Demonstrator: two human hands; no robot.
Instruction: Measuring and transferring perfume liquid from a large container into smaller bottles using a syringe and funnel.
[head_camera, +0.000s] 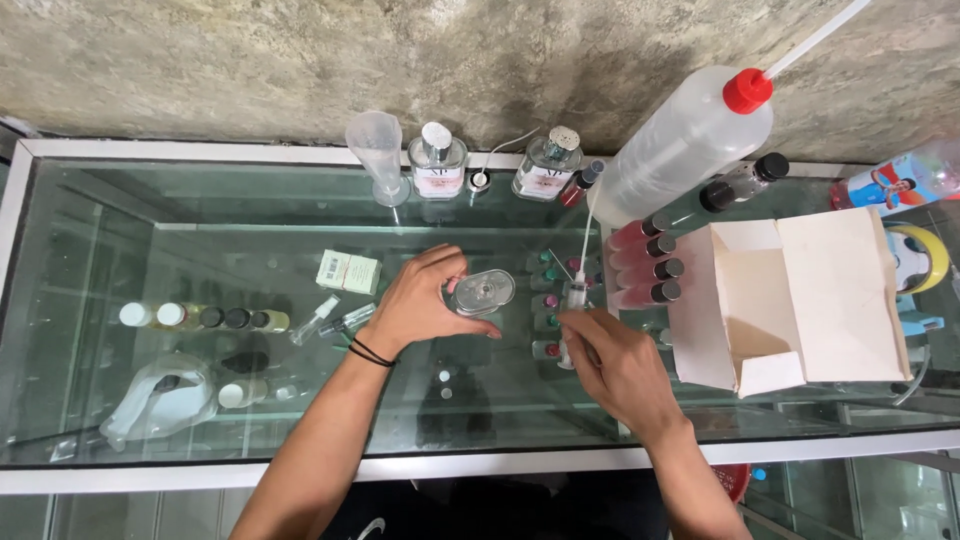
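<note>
Nearest to us, our two forearms come up from the near edge of the glass counter (300, 440), which is the top of a display case with small bottles and a white pouch on the shelves below. Our left hand (425, 300) lies around a small clear glass bottle (481, 292) near the middle of the counter; the fingers are curled around its left side and the thumb rests below it, so the bottle is held steady. Just to the right, our right hand (615, 365) has its fingertips pressed together in a pinch on a small spray pump with a thin white tube (580, 285); the tube goes up toward the far side. Whether the pump already touches the bottle we cannot tell. We judge that the step in hand is bringing the pump to the bottle's mouth, and the next move calls for a fine aim, because the opening looks narrow and the tube is thin and bends easily. To the right stands an open white carton (800, 300), and beside it a row of small pink vials with dark caps (648, 262). Farther, at the wall, we see a clear measuring cup (378, 155), two square perfume bottles (437, 162) and a big squeeze bottle with a red cap (690, 140), which is tilted.
</note>
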